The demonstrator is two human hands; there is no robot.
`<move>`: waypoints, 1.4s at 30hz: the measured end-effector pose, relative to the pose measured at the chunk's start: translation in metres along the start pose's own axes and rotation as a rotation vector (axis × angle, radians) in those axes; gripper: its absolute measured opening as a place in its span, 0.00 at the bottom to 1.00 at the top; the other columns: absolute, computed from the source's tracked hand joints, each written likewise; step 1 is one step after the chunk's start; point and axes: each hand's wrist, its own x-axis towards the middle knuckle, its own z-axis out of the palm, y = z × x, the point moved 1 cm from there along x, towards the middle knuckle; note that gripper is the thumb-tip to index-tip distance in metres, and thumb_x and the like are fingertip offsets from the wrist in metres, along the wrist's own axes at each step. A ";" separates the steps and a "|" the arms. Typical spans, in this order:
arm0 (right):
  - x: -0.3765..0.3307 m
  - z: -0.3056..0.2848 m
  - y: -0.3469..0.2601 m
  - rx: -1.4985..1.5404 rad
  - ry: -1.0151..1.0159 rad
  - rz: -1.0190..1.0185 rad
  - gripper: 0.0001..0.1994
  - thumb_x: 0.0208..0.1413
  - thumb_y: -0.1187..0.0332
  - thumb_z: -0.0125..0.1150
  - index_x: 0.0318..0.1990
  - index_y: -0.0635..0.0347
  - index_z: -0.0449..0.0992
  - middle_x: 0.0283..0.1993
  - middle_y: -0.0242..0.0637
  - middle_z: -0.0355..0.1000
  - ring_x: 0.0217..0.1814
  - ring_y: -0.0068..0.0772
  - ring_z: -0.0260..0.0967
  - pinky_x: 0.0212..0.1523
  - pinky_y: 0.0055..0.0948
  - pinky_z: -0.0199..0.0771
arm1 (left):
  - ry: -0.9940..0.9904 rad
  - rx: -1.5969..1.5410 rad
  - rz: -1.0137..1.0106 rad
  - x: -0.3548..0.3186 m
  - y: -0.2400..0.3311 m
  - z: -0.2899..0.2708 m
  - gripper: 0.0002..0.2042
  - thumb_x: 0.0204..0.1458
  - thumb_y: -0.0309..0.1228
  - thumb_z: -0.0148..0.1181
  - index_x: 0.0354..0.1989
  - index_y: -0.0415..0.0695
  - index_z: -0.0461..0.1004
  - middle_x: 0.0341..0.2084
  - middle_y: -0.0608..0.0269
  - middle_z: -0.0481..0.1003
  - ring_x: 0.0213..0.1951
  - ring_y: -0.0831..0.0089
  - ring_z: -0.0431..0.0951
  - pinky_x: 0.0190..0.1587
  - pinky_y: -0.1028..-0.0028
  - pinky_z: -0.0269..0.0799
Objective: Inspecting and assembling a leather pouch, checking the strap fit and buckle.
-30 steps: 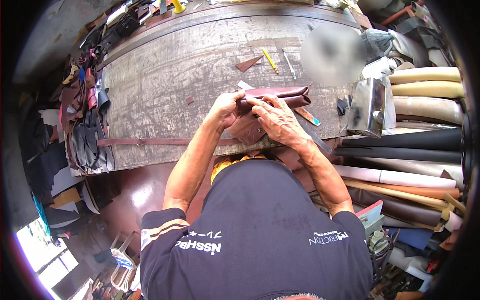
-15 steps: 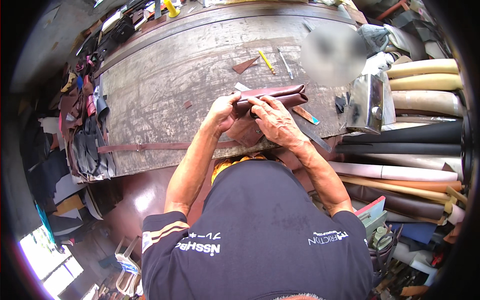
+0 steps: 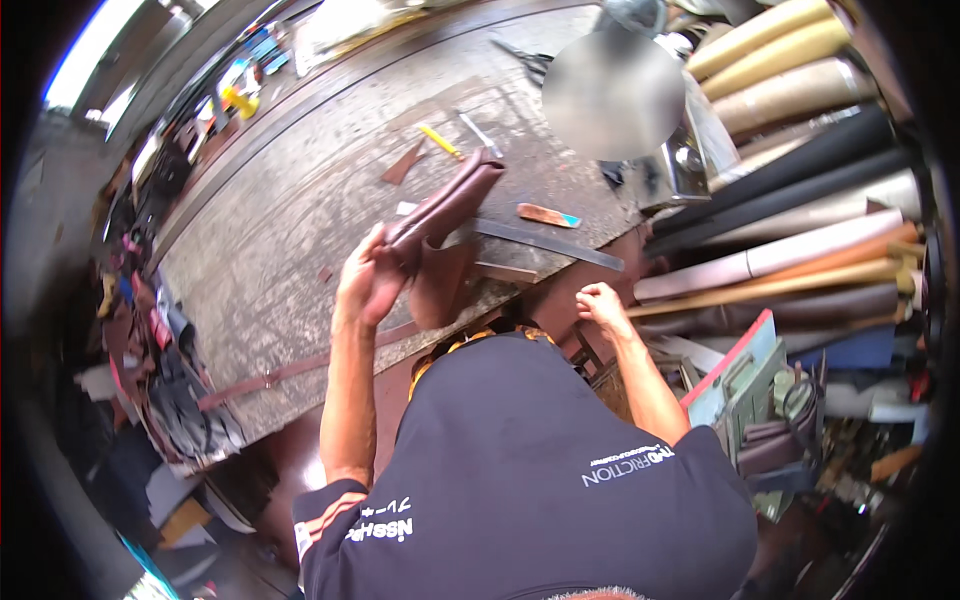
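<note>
Head view: left hand (image 3: 368,285) clenched on brown leather roll (image 3: 445,205), lifted tilted over the bench (image 3: 270,230); right hand (image 3: 603,303) released, off the bench edge, holding nothing; metal ruler (image 3: 545,243) flat beside roll; leather rolls (image 3: 790,230) stacked at right.

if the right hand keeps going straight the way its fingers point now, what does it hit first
Probably the edge of the scarred workbench. The right hand hangs empty just below that edge, fingers aimed up toward the long metal ruler lying there. Depth is unclear, so it might pass underneath.
</note>
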 end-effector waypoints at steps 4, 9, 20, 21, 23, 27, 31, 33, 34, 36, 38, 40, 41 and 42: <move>0.052 0.038 0.050 0.508 0.145 0.145 0.22 0.45 0.80 0.56 0.51 0.62 0.67 0.38 0.37 0.68 0.41 0.31 0.69 0.54 0.42 0.68 | -0.135 -0.013 0.021 -0.033 0.027 0.042 0.14 0.62 0.33 0.47 0.41 0.36 0.76 0.39 0.55 0.79 0.42 0.67 0.79 0.52 0.69 0.71; 0.052 0.067 0.043 0.907 0.041 0.107 0.07 0.52 0.78 0.51 0.38 0.56 0.68 0.40 0.40 0.73 0.48 0.39 0.68 0.62 0.46 0.58 | -0.226 0.044 0.348 -0.077 0.090 0.040 0.14 0.58 0.31 0.47 0.45 0.33 0.73 0.45 0.48 0.77 0.48 0.60 0.76 0.59 0.61 0.65; 0.022 -0.151 -0.199 -0.617 0.972 -1.161 0.23 0.51 0.67 0.64 0.54 0.64 0.69 0.52 0.51 0.67 0.53 0.49 0.66 0.54 0.40 0.68 | -0.547 0.129 0.414 -0.084 0.092 0.064 0.28 0.64 0.45 0.40 0.61 0.31 0.62 0.59 0.47 0.67 0.62 0.56 0.64 0.68 0.57 0.48; 0.043 -0.160 -0.209 -0.606 0.961 -1.014 0.27 0.49 0.61 0.66 0.55 0.64 0.68 0.53 0.54 0.67 0.54 0.53 0.66 0.59 0.44 0.63 | -0.471 0.135 0.434 -0.086 0.091 0.063 0.28 0.64 0.46 0.40 0.60 0.30 0.63 0.59 0.47 0.67 0.61 0.57 0.65 0.68 0.59 0.48; 0.079 -0.173 -0.219 -0.703 0.897 -0.859 0.28 0.48 0.55 0.65 0.54 0.63 0.69 0.49 0.53 0.69 0.54 0.53 0.65 0.59 0.46 0.62 | -0.441 0.190 0.452 -0.091 0.090 0.060 0.31 0.65 0.49 0.37 0.60 0.29 0.62 0.60 0.47 0.64 0.62 0.58 0.64 0.68 0.60 0.48; 0.101 -0.184 -0.215 -0.692 0.815 -0.921 0.25 0.50 0.58 0.66 0.52 0.62 0.71 0.45 0.49 0.71 0.50 0.45 0.69 0.51 0.43 0.69 | -0.015 0.312 0.840 -0.113 0.087 0.071 0.30 0.66 0.49 0.34 0.62 0.31 0.60 0.62 0.48 0.62 0.63 0.59 0.62 0.68 0.57 0.48; 0.082 -0.185 -0.200 0.375 0.471 -0.975 0.24 0.55 0.64 0.66 0.56 0.64 0.69 0.44 0.39 0.70 0.42 0.26 0.71 0.31 0.25 0.78 | -0.434 0.379 0.673 -0.137 0.111 0.038 0.27 0.67 0.45 0.34 0.67 0.40 0.54 0.63 0.50 0.61 0.63 0.59 0.62 0.67 0.57 0.51; 0.033 -0.182 -0.189 0.638 0.549 -0.970 0.27 0.55 0.66 0.65 0.59 0.66 0.65 0.49 0.44 0.68 0.45 0.30 0.71 0.38 0.27 0.79 | -0.688 0.411 0.670 -0.145 0.107 0.044 0.27 0.67 0.45 0.33 0.65 0.36 0.56 0.63 0.50 0.61 0.63 0.60 0.60 0.68 0.55 0.48; 0.041 -0.196 -0.161 0.534 0.750 -1.056 0.25 0.55 0.68 0.65 0.58 0.65 0.66 0.49 0.43 0.69 0.45 0.31 0.71 0.43 0.27 0.77 | -0.664 0.325 0.682 -0.150 0.105 0.046 0.27 0.68 0.45 0.32 0.63 0.33 0.58 0.63 0.50 0.61 0.64 0.60 0.60 0.68 0.54 0.47; 0.055 -0.190 -0.107 0.519 0.825 -0.914 0.22 0.55 0.73 0.64 0.56 0.66 0.67 0.48 0.39 0.71 0.47 0.28 0.71 0.50 0.27 0.73 | -0.179 0.681 1.288 -0.161 0.100 0.047 0.23 0.66 0.37 0.39 0.57 0.27 0.64 0.57 0.48 0.67 0.56 0.59 0.67 0.62 0.56 0.61; 0.099 -0.182 -0.046 0.151 0.867 -0.706 0.22 0.49 0.72 0.69 0.51 0.70 0.71 0.43 0.37 0.71 0.44 0.27 0.71 0.46 0.24 0.72 | 0.354 1.018 1.548 -0.164 0.104 0.044 0.17 0.62 0.29 0.48 0.53 0.27 0.66 0.51 0.47 0.71 0.49 0.61 0.73 0.56 0.60 0.69; 0.115 -0.157 -0.044 0.308 0.701 -0.856 0.20 0.47 0.72 0.70 0.47 0.71 0.72 0.41 0.38 0.72 0.42 0.26 0.71 0.42 0.25 0.73 | 0.445 1.483 1.749 -0.176 0.114 0.035 0.16 0.58 0.25 0.54 0.51 0.27 0.67 0.47 0.47 0.72 0.45 0.63 0.74 0.53 0.61 0.70; 0.117 -0.151 -0.046 0.358 0.713 -0.846 0.19 0.47 0.73 0.70 0.46 0.72 0.72 0.40 0.38 0.72 0.42 0.26 0.71 0.42 0.25 0.73 | 0.518 1.628 1.794 -0.184 0.121 0.029 0.16 0.57 0.25 0.55 0.50 0.27 0.67 0.46 0.48 0.72 0.45 0.63 0.74 0.53 0.62 0.70; 0.114 -0.144 -0.061 0.410 0.717 -0.839 0.19 0.47 0.73 0.70 0.45 0.72 0.72 0.39 0.39 0.72 0.41 0.26 0.72 0.41 0.25 0.73 | 0.603 1.768 1.845 -0.195 0.128 0.022 0.16 0.56 0.25 0.57 0.50 0.27 0.67 0.45 0.48 0.72 0.44 0.64 0.74 0.52 0.62 0.70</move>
